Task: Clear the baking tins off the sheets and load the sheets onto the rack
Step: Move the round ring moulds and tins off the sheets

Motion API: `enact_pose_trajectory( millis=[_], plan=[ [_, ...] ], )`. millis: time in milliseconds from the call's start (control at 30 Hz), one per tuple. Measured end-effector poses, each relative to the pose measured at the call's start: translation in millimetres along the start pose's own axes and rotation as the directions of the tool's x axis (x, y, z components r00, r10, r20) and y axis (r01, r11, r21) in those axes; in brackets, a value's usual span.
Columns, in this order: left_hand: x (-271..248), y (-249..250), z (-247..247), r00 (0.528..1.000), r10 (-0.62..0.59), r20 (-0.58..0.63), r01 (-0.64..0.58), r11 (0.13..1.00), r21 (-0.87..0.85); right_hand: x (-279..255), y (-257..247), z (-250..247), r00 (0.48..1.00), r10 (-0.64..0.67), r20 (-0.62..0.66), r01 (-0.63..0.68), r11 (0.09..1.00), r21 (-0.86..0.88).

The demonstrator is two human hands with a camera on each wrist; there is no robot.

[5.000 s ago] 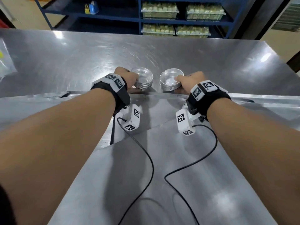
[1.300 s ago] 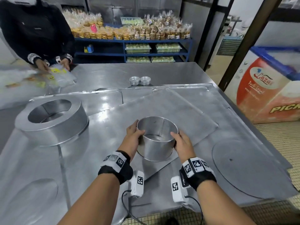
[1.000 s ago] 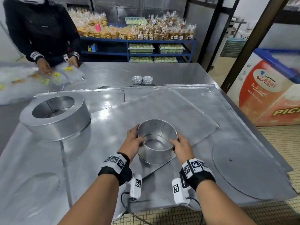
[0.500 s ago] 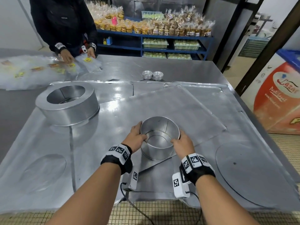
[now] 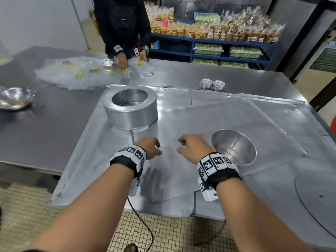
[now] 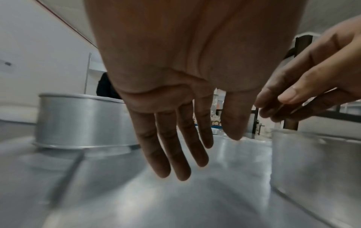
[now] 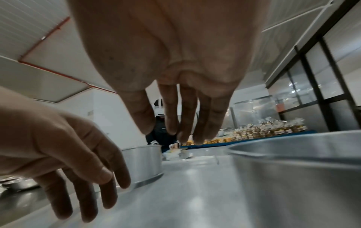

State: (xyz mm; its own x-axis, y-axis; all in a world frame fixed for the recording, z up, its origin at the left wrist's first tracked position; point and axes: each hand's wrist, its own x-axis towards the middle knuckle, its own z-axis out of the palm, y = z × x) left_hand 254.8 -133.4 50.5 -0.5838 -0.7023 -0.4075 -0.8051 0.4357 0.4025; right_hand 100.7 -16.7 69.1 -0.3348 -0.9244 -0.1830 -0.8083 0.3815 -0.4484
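Note:
Both my hands hover empty over the overlapping baking sheets (image 5: 227,120). My left hand (image 5: 152,149) and right hand (image 5: 189,146) are side by side with relaxed fingers, touching no tin. A small round tin (image 5: 234,146) stands upright just right of my right hand. A large ring-shaped tin (image 5: 130,108) stands further back, left of centre. Two stacks of tiny tins (image 5: 211,84) sit on the bare table beyond the sheets. In the left wrist view the left hand's fingers (image 6: 183,154) hang straight, with the large tin (image 6: 82,121) behind. The right wrist view shows the small tin (image 7: 293,177) close by.
A flat round disc (image 5: 318,200) lies on the sheets at the near right. Across the table another person (image 5: 123,24) handles plastic bags (image 5: 81,71). A metal bowl (image 5: 15,99) sits far left. Blue shelves (image 5: 227,51) of packed goods stand behind. Tiled floor lies below the table's near edge.
Both hands have let go of the small round tin and moved left of it. The tin now stands alone on the sheet to my right.

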Motion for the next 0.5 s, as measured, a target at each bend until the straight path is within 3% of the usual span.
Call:
enact_pose_trajectory(
  millis=[233,500],
  plan=[
    [-24,-119,-13,0.986,-0.17,0.007,0.167,0.978,0.128,28,-90,80,0.976,-0.066,0.207,0.074,0.997,-0.032],
    [-39,-169,-4,0.966,-0.259,0.018,0.236,0.905,0.355,35,-145,131,0.946,-0.132,0.295,0.183,0.972,-0.15]
  ],
)
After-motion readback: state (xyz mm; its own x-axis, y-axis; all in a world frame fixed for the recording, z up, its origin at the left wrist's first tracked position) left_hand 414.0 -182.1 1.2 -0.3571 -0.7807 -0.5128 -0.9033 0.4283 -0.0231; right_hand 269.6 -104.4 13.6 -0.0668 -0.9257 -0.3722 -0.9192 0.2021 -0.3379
